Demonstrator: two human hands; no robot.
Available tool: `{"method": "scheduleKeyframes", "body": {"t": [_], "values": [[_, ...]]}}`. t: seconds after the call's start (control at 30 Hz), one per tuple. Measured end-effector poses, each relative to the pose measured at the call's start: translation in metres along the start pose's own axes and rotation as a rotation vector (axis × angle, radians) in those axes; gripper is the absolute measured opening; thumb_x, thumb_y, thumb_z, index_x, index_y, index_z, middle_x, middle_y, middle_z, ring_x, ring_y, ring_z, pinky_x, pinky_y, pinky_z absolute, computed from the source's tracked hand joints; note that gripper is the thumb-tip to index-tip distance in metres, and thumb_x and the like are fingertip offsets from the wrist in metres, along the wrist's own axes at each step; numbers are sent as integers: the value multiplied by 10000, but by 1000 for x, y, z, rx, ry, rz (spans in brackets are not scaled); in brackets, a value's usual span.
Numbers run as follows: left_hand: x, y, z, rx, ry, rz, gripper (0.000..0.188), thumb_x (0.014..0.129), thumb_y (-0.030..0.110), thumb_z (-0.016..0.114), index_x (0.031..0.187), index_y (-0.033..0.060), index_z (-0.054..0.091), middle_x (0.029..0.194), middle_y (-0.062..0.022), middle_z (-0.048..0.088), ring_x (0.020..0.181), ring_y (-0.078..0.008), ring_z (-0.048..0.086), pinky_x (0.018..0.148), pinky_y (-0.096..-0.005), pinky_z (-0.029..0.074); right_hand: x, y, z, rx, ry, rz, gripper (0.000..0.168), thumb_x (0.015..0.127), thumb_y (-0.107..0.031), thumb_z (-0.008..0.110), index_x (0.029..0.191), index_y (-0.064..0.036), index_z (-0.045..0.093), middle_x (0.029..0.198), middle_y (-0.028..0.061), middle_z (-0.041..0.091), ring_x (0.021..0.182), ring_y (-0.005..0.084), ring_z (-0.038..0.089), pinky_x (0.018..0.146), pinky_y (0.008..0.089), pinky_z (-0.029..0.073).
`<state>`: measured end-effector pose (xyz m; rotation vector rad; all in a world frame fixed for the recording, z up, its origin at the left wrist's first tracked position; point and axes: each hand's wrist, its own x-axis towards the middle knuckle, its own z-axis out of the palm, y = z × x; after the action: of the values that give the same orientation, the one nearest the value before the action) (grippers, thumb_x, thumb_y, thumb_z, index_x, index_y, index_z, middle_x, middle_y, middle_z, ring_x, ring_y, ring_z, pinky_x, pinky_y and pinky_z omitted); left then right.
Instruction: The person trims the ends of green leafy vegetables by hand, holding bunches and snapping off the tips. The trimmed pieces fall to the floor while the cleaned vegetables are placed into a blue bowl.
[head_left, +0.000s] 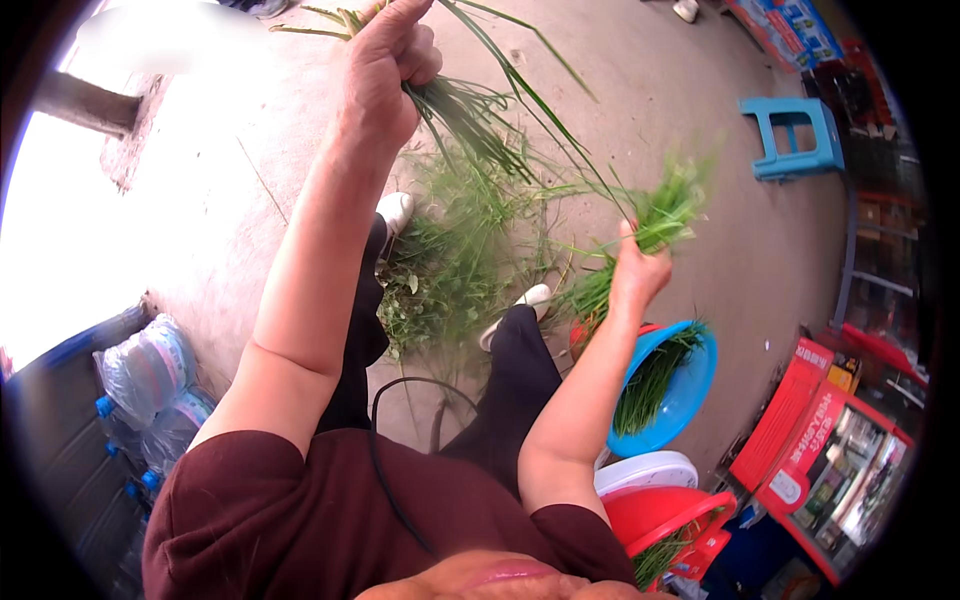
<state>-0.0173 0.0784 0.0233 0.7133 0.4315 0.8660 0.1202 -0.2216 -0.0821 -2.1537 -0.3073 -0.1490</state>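
My left hand (394, 67), raised at the top of the view, is closed around a bunch of long green stalks (480, 124) with pale ends. My right hand (641, 274) grips a thick bundle of grassy green leaves (667, 210), blurred at its tips. A few long blades stretch between the two hands. Below, a heap of loose green cuttings (442, 277) lies on the floor between my feet. Beside my right forearm stands a blue plastic basin (701, 382) with long green stalks (649, 386) in it.
A red basin (637, 517) with more greens and a white basin (652, 472) are at my right. A blue plastic stool (799, 139) stands at the upper right, above a red display case (825, 450). Wrapped plastic bottles (150, 367) stand at lower left. A black cable (379, 450) crosses my lap.
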Motion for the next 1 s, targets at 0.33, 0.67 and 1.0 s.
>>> {"method": "scheduleKeyframes", "body": {"t": [0.33,0.67,1.0], "values": [[15,13,-24,124,71,-15,196,871,205,659,1008,70,621,775,22,584,436,-36,305,407,-207,229,15,23,-10,572,224,318,208,788,0,709,977,21,626,906,91,658,756,159,629,564,261,449],[-40,-41,30,726,-384,-285,233,771,149,751,972,40,708,640,60,582,468,-4,344,432,-186,244,-12,-84,11,918,-331,170,166,817,-39,701,933,-28,582,1022,181,665,625,91,509,576,256,427],[-50,-57,35,707,-638,-291,287,763,36,733,1037,-24,676,891,-78,693,837,-124,646,793,-269,510,-22,-96,8,913,-384,174,213,757,31,739,900,-29,592,717,21,569,582,112,506,553,266,441]]}}
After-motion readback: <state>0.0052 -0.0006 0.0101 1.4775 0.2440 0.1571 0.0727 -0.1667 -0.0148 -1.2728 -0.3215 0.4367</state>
